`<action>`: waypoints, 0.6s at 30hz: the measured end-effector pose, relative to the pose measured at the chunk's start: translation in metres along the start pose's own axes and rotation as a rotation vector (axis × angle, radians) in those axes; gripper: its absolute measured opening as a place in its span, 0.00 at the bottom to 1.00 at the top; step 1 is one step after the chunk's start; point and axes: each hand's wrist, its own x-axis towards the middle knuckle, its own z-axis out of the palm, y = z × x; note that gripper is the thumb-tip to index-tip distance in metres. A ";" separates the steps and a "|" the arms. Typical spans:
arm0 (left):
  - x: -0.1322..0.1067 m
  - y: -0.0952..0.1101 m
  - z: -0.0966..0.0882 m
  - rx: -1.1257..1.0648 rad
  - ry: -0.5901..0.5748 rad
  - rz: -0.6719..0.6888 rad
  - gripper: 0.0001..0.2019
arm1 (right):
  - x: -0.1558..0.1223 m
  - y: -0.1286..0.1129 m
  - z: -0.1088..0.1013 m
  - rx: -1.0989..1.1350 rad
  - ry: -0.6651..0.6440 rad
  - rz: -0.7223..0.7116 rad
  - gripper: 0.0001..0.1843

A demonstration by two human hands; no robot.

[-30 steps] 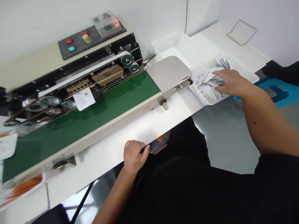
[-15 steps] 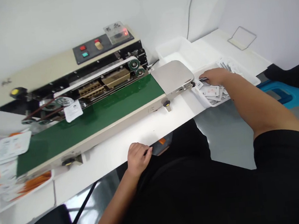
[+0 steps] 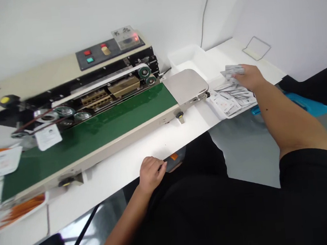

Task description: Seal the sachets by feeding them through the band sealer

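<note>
My right hand is closed on a few small white sachets, raised above the back of a white bin. Many similar printed sachets lie loosely piled in that bin. My left hand rests by the table's front edge with its fingers curled in, and nothing shows in them. Close to it, below the edge, is a dark grey object with an orange patch. On the band sealer, a white pouch stands at the left end of the rollers, over the green belt.
The sealing machine runs along the wall, with a steel plate at its right end. Behind the plate stands a white tray. White pouches stack at the belt's left end, above a bin with orange pouches. A wire frame lies back right.
My right hand has risen out of the bin with sachets in its grip. The pouch on the sealer has travelled left. My left hand stays in place, while the view has shifted slightly.
</note>
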 end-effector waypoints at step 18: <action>0.025 0.015 0.023 -0.174 0.021 0.055 0.07 | -0.044 -0.020 0.013 1.053 0.372 0.325 0.21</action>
